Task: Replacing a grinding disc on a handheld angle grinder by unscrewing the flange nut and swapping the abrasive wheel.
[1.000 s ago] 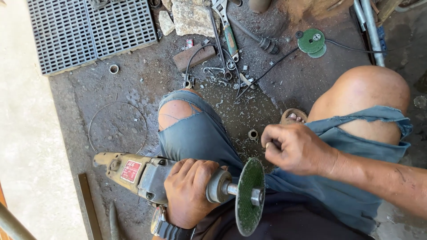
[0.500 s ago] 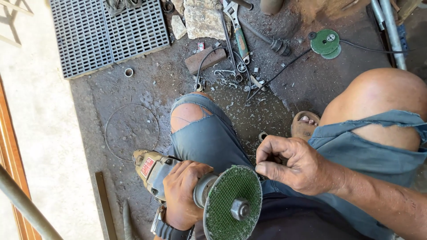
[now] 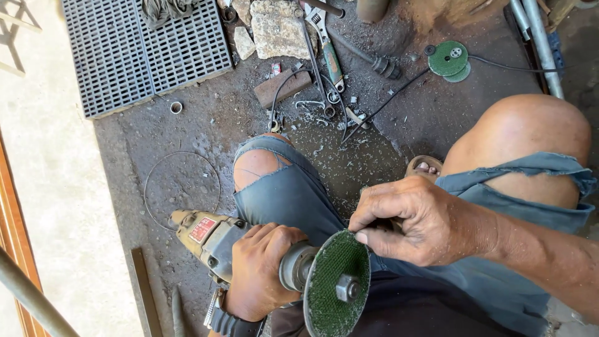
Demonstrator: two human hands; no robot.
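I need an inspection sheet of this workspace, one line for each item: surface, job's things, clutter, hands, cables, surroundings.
Surface: dark concrete floor, dusty, with metal chips.
Job's things: angle grinder across the lap; green disc mounted, nut at its centre.
Clutter: spare green discs, wrench, brick, stones, wire ring, small ring.
Hands: left hand grips the grinder neck; right hand pinches the disc's upper edge.
Cables: black cable across the floor.
Surroundings: grey plastic grate, metal pipes.
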